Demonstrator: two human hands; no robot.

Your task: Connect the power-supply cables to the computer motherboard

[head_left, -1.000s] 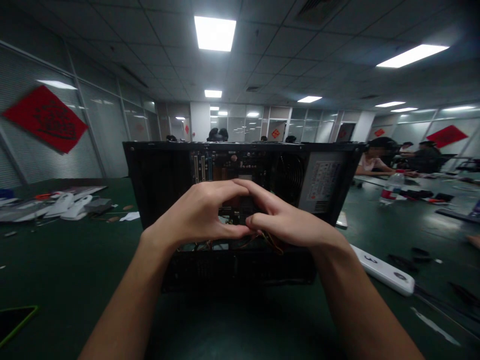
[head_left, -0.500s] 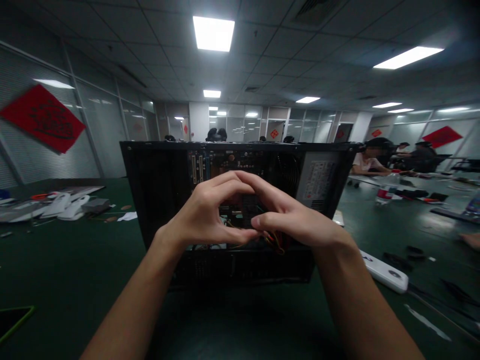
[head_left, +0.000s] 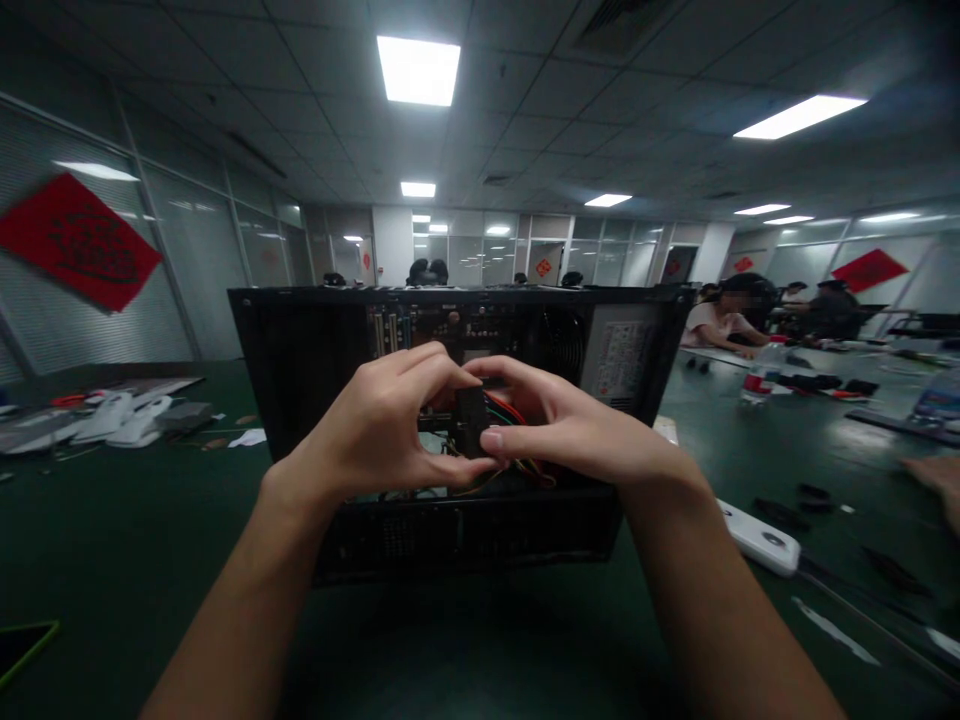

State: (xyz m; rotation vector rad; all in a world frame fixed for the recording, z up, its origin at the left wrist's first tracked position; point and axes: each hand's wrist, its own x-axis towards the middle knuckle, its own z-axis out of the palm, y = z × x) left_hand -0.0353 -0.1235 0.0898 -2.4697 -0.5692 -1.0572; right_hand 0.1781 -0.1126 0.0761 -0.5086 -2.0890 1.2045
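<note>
A dark computer case stands on its side in front of me, its open face towards me, with the circuit board showing inside. Between my hands is a black power connector, and coloured wires run from its right side. My left hand curls round the connector, fingertips at its top and thumb at its lower end. From the right, my right hand pinches it, thumb in front and fingers behind, partly hidden. Right of the board sits a labelled power supply.
A white power strip with a cable lies to the right, near small black parts. Farther back stand a bottle and a seated person. White and grey items lie at left; a green-edged device lies near left.
Both hands have shifted slightly left and opened apart at the top. The connector and its coloured wires now show more clearly between them. The camera view has turned a little.
</note>
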